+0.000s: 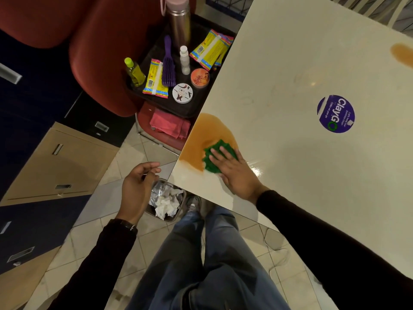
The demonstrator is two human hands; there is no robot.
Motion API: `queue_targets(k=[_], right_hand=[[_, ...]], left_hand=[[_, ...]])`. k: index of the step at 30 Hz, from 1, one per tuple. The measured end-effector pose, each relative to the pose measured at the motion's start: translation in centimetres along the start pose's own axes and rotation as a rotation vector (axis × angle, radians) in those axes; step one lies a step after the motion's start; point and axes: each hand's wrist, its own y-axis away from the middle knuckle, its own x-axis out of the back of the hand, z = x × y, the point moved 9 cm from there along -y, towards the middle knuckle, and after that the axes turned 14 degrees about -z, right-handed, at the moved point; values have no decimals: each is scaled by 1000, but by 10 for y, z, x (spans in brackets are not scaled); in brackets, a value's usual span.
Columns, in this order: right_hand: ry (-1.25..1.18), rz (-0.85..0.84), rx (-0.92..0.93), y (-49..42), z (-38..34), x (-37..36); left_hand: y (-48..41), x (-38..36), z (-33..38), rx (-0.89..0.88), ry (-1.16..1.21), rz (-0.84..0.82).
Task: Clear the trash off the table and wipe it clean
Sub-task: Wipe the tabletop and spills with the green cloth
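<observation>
Right hand [237, 173], fingers stretched flat, presses a crumpled green cloth [214, 158] onto a glossy cream-white table [290, 63], at the table's near-left corner. The cloth lies on the near edge of a wide orange liquid spill [201, 139] that runs to the table's left edge. Left hand [136, 186] hovers just off that same corner, fingers loosely curled, with nothing in its grasp.

Below the table's corner, on the tiled floor, stands a small grey waste bin [181, 208] holding crumpled white tissue [166, 203] and silver foil [157, 192]. A second, smaller orange stain [402, 54] marks the table's far right side, well apart from the cloth. Between the two stains, a round purple sticker [336, 114] is stuck to the tabletop.

Just beside the table's left edge, a black plastic tray [199, 101] carries a steel flask with a pink cap [180, 25], a purple hairbrush [168, 63], yellow sachets [211, 49] and two round tins [182, 93]. Near the tray, closer to the table's near corner, a folded pink cloth [169, 126] lies on a red seat.
</observation>
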Motion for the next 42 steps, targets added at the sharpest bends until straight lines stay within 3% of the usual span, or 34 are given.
queue_targets(k=[5,10,14,16,20,22,25,29,31,33,38,40,42], right_hand=[[56,-35,72,83,7,-40],[-244,125,-358,81,81,-12],[-439,284,-627,33,94,22],[-423,259,-596,18,79,22],[-229,91,-234,51,35,-14],[-205,87,-174,87,45,-25],[-330,168,-332,103,90,-11],[-595,363,-641,56,126,25],[-681,379,-618,23,114,35],[-639,322,-468,3,79,33],[-250,106,-129,73,10,-25],[-223,98,-188,109,37,-37],[-256,114,-371,122,79,-32]], left_hand=[[-5,-12,3,-1,24,-12],[-5,-14,3,-11,33,4],[-5,-14,-6,8,68,16],[-4,-16,-10,11,85,3],[-3,-16,-10,13,65,10],[-5,-14,-9,2,51,11],[-6,-9,-6,-4,62,37],[-4,-9,-1,-3,54,56],[-4,-11,-5,3,37,61],[-3,-14,-8,-5,45,51],[-3,-27,-2,-23,14,0],[-6,-28,-4,5,22,4],[-10,-28,-7,31,48,11]])
